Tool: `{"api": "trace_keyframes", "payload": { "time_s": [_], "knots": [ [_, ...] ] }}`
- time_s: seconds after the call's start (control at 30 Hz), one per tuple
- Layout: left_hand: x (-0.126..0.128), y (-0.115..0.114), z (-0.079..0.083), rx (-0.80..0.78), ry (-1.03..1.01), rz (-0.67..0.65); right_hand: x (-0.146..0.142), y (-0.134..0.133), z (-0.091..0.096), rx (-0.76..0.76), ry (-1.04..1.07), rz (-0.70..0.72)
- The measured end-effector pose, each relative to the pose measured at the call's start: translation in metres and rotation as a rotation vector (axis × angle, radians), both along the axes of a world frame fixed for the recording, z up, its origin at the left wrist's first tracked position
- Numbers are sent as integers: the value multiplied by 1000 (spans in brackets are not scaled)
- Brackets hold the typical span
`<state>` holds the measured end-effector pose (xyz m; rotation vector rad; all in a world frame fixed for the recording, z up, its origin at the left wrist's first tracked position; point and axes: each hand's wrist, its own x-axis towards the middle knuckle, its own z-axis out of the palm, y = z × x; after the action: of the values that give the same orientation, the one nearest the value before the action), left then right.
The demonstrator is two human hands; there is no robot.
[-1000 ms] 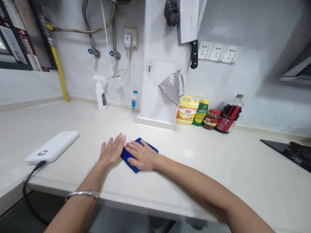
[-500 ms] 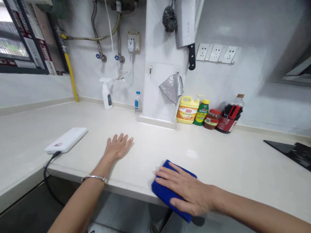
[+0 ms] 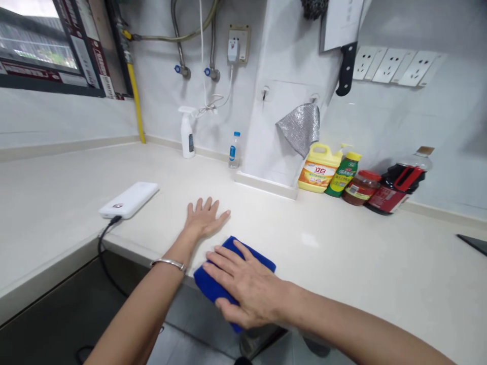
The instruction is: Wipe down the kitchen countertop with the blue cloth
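My left hand (image 3: 204, 219) lies flat on the pale countertop (image 3: 342, 248), fingers spread, holding nothing; a silver bangle circles that wrist. Under my right hand (image 3: 247, 284) is a folded blue cloth (image 3: 258, 257), pressed down at the counter's front edge. The fingers stretch over its top and the thumb lies along its near side. Part of the cloth hangs past the edge, just right of my left forearm. My palm hides the cloth's middle.
A white power bank (image 3: 131, 198) with a black cable lies at the left. Along the wall stand a spray bottle (image 3: 187, 134), a small water bottle (image 3: 234, 152), a yellow detergent jug (image 3: 318, 170), a green pump bottle (image 3: 343, 175), a red-lidded jar (image 3: 361, 188) and a dark sauce bottle (image 3: 397, 185). A cleaver (image 3: 344, 40) hangs above.
My right hand has slid the blue cloth leftward along the counter's front edge, closer to my left hand. My left hand stays in place on the counter. The view has turned left.
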<state>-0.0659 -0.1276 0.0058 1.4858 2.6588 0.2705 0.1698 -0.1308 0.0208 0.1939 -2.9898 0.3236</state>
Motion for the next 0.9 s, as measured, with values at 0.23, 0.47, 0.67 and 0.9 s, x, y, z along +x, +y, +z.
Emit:
{"api": "trace_keyframes", "payload": {
  "time_s": [0.23,0.47,0.67,0.9],
  "knots": [
    [-2,-3,2,-16,6,-11,19,-5,0,52,7,6],
    [-2,-2,2,-8,17,0,124,25,-3,112,-53,-29],
    [1,-2,1,-2,33,3,180,41,-10,127,-24,-108],
    [-1,4,-5,-1,53,19,114,31,5,26,-113,-86]
  ]
}}
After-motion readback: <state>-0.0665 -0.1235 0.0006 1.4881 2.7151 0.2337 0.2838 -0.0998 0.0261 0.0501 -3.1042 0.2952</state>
